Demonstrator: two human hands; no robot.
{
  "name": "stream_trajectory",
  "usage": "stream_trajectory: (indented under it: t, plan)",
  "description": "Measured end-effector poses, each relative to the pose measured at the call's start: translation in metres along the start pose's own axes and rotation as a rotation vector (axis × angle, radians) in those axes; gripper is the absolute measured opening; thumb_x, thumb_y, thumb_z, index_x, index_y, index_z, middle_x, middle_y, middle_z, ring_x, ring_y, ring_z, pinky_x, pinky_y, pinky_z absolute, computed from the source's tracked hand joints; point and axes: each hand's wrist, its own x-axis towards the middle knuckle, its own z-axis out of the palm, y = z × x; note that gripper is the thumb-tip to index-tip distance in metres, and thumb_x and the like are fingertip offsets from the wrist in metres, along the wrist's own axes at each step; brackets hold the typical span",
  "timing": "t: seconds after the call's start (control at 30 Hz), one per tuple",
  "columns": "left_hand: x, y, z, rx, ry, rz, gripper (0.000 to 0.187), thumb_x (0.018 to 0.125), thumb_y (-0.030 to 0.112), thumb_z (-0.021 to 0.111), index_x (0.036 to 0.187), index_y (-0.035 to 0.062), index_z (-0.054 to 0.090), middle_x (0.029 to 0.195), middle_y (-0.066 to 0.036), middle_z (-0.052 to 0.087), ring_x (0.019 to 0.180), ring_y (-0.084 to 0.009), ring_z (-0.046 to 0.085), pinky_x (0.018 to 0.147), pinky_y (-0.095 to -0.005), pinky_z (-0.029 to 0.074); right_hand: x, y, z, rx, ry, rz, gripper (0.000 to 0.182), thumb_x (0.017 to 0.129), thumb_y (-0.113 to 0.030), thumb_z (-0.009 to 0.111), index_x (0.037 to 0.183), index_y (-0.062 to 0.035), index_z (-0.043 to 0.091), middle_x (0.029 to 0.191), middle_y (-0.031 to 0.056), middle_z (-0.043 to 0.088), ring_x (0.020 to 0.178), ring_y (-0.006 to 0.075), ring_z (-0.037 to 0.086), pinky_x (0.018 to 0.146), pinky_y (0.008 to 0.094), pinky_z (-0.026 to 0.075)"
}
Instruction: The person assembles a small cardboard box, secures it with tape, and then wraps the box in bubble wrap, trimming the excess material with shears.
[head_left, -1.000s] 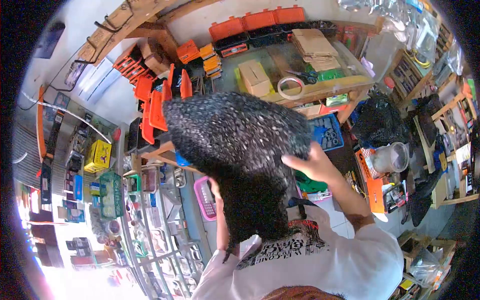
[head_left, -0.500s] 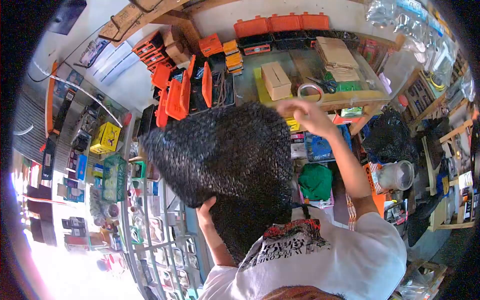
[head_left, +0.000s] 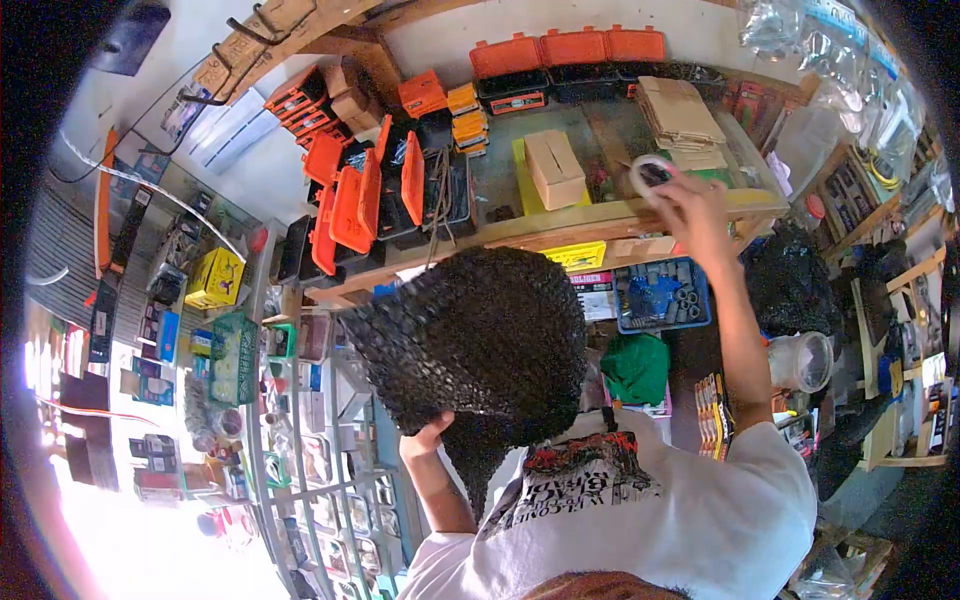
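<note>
My left hand (head_left: 428,436) grips the lower left part of a sheet of black bubble wrap (head_left: 480,340), fingers mostly hidden by it. The wrap hangs in front of my chest, bunched and folded over. At the bench edge, my right hand (head_left: 690,208) has its fingers on a roll of clear tape (head_left: 637,180), which is tilted up. Left of the roll, a small cardboard box (head_left: 553,170) sits on something yellow on the bench (head_left: 500,185). Flat pieces of cardboard (head_left: 680,115) are stacked behind my right hand.
Orange-lidded organizer cases (head_left: 355,205) stand open at the bench's left. Below the bench are a blue basket of grey fittings (head_left: 660,295) and a green bag (head_left: 636,368). Metal-framed shelving (head_left: 330,490) is at my left, a clear plastic tub (head_left: 800,362) at my right.
My right hand has left the wrap's upper edge, reached right and picked up the tape roll from the bench. The wrap has dropped lower and folded over, with my left hand still on it.
</note>
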Motion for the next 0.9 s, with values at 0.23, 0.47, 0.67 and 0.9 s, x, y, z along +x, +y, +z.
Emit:
stream_trajectory:
  t: [0.23,0.47,0.67,0.9]
  plan:
    - [-0.011,-0.03,-0.018,-0.008,-0.081,-0.137,0.055,0.077,0.013,0.088,0.125,0.0051,0.064,0.119,-0.003,0.066,0.109,-0.0216,0.06,0.097,-0.0388,0.048,-0.036,0.129,0.001,-0.24,-0.019,0.286,0.019,0.091,-0.024,0.073,0.103,-0.0099,0.076,0.115,0.0142,0.072,0.107,0.0334,0.066,0.095,0.047,0.04]
    - [0.057,0.014,0.02,-0.254,-1.019,0.18,0.055,0.094,0.049,0.064,0.109,-0.0034,0.067,0.112,-0.023,0.067,0.106,-0.04,0.065,0.097,-0.0463,0.048,-0.008,0.071,0.015,-0.237,0.116,0.192,0.036,0.09,-0.038,0.074,0.114,-0.0112,0.074,0.113,0.0187,0.069,0.109,0.0358,0.064,0.084,0.0482,0.049]
    - [0.12,0.112,0.085,-0.04,-1.159,0.22,0.056,0.094,0.049,0.06,0.114,-0.0033,0.065,0.125,-0.023,0.066,0.116,-0.0391,0.063,0.101,-0.0485,0.048,0.037,-0.062,0.091,0.179,0.079,0.018,0.063,0.093,-0.049,0.066,0.143,-0.0131,0.055,0.141,0.0193,0.056,0.122,0.0399,0.059,0.1,0.0546,0.048]
    - [0.17,0.125,0.153,-0.542,-0.2,-0.282,0.038,0.095,0.008,0.069,0.131,0.0035,0.061,0.122,-0.008,0.068,0.108,-0.0248,0.067,0.096,-0.0417,0.054,0.028,-0.033,0.176,0.217,-0.009,0.377,0.061,0.096,-0.044,0.061,0.146,-0.0106,0.051,0.145,0.0171,0.053,0.129,0.036,0.056,0.106,0.0509,0.045]
